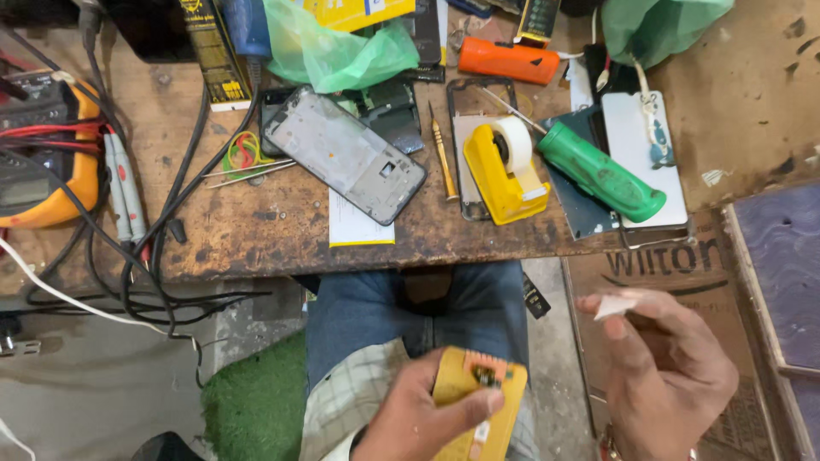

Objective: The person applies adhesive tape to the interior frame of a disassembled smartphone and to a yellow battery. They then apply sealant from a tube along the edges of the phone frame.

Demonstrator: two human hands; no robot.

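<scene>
The left hand (418, 418) holds a mustard-yellow flat part (474, 401) with a small orange and dark patch near its far edge. The right hand (666, 367) pinches a white scrap (617, 305). On the scuffed brown wooden bench (282, 230), far from the hands, a bright yellow tape dispenser (504, 175) carries a cream-white roll. Right of it lies a green-handled tool (602, 171); farther off sits an orange tool (508, 60). A silver-grey phone frame (342, 154) lies left of centre, beside pale green plastic bags (337, 51). At the far left sits a yellow-orange meter (43, 154) with red and black leads. The lap shows blue jeans (367, 312) and a pale checked shirt (342, 401).
</scene>
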